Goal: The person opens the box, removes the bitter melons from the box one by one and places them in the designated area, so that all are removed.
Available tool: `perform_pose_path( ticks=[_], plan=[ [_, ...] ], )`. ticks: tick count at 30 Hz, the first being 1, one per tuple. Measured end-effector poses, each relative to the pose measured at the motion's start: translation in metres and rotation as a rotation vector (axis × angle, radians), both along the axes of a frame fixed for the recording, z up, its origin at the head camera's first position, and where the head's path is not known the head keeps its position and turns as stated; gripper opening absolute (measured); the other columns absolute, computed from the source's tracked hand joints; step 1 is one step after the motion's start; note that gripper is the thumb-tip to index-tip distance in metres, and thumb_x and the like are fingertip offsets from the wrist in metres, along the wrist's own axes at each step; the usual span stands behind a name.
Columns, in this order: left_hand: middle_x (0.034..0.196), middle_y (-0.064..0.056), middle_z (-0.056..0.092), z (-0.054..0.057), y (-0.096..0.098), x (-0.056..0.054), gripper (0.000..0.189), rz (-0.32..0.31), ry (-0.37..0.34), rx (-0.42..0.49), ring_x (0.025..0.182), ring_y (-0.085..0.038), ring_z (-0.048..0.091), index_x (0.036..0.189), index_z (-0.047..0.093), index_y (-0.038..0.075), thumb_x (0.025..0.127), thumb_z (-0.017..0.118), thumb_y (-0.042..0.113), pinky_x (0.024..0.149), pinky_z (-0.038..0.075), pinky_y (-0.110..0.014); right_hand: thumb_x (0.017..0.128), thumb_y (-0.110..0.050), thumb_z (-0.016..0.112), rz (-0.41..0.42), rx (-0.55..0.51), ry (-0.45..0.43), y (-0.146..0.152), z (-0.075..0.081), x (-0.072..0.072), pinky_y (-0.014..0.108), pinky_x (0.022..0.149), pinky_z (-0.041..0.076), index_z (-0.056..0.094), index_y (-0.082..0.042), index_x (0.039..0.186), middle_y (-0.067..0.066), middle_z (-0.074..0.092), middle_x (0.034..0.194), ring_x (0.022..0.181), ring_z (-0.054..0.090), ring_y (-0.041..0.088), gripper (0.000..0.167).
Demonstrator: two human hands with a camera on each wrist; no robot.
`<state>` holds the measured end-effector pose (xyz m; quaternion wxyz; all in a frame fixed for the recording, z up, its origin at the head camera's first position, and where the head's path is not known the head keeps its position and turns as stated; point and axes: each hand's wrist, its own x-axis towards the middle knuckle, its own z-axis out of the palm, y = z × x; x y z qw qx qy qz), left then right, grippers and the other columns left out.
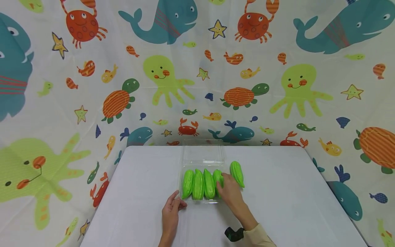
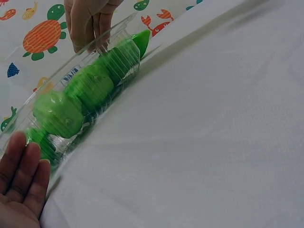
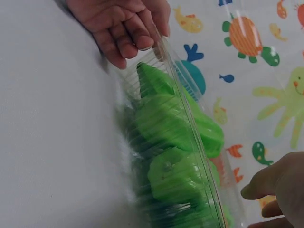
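Note:
Several green bitter gourds (image 1: pixel 198 184) lie side by side, lengthwise, in a clear plastic box (image 1: pixel 202 201). My right hand (image 1: pixel 230 192) reaches over the box's right end, thumb and forefinger about the rightmost gourd (image 1: pixel 217 175) there; its fingers point down into the box in the left wrist view. At the box's front left corner is my left hand (image 1: pixel 171 212), palm turned inward. Its fingers (image 2: pixel 32 173) are fairly straight against the box wall in the left wrist view. One more gourd (image 1: pixel 237 174) lies on the table, just right of the box.
The box's clear lid (image 1: pixel 202 153) is folded back towards the rear edge of the white table (image 1: pixel 277 199). A sea-animal curtain (image 1: pixel 197 103) hangs behind and along both sides. A black wrist device (image 1: pixel 234 234) shows by the right sleeve.

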<state>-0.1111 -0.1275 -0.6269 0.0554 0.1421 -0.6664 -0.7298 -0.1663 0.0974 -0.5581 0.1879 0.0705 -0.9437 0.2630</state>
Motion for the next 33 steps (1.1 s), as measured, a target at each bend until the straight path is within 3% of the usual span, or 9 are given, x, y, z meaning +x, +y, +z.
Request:
perform_pose_path(
  ticks=[10,17,22,33],
  plan=[
    [0.095,-0.023,0.071,-0.001,0.0,0.001,0.039,0.005,-0.021,-0.005,0.082,-0.01,0.071,0.141,0.052,0.004,0.104,0.051,0.014,0.079,0.059,-0.021,0.083,-0.004,0.075,0.002,0.079,-0.07,-0.008,-0.002,0.0,0.043,0.081,0.061,0.066,0.013,0.107,0.028,0.07,0.105,0.097,0.071,0.038,0.031],
    [0.095,-0.022,0.071,0.0,0.001,0.002,0.039,0.006,-0.02,-0.008,0.082,-0.01,0.071,0.141,0.052,0.004,0.104,0.051,0.015,0.079,0.059,-0.021,0.079,0.0,0.077,0.01,0.175,-0.067,-0.011,-0.004,-0.003,0.036,0.067,0.056,0.067,0.01,0.09,0.017,0.067,0.083,0.076,0.064,0.028,0.018],
    [0.094,-0.021,0.072,-0.001,0.001,0.001,0.039,0.002,-0.03,-0.023,0.083,-0.01,0.071,0.142,0.052,0.005,0.105,0.051,0.017,0.08,0.059,-0.02,0.078,-0.003,0.079,0.006,0.269,-0.053,-0.012,-0.008,-0.003,0.039,0.072,0.049,0.067,0.008,0.084,0.014,0.064,0.079,0.075,0.06,0.028,0.017],
    [0.091,-0.018,0.072,0.0,0.001,-0.001,0.038,0.01,-0.013,-0.023,0.082,-0.011,0.071,0.141,0.052,0.004,0.104,0.051,0.014,0.08,0.059,-0.02,0.075,-0.002,0.078,0.022,0.332,-0.002,-0.012,-0.012,-0.003,0.039,0.078,0.046,0.065,0.007,0.081,0.015,0.065,0.079,0.078,0.059,0.029,0.017]
  ],
)
